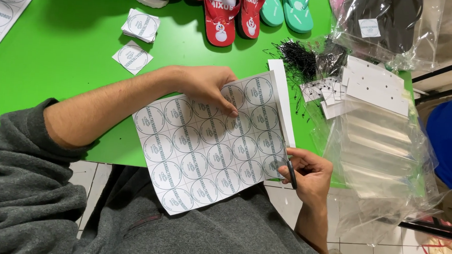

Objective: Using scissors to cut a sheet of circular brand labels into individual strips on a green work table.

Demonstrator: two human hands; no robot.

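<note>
matt paper label sheet (210, 141), smooth green tabletop (59, 56), glossy clear plastic bags (379, 150), rubbery sandals (232, 14).

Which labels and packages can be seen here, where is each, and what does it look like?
Label sheet: white, grid of round grey-printed labels, held by left hand, right hand cutting its edge with scissors.
Cut labels: small white squares, stacked on green table; one single square beside.
Second sheet: top-left corner, larger round labels.
Clear bags: right side, white card headers.
Bagged dark item: top right, square white label.
</note>
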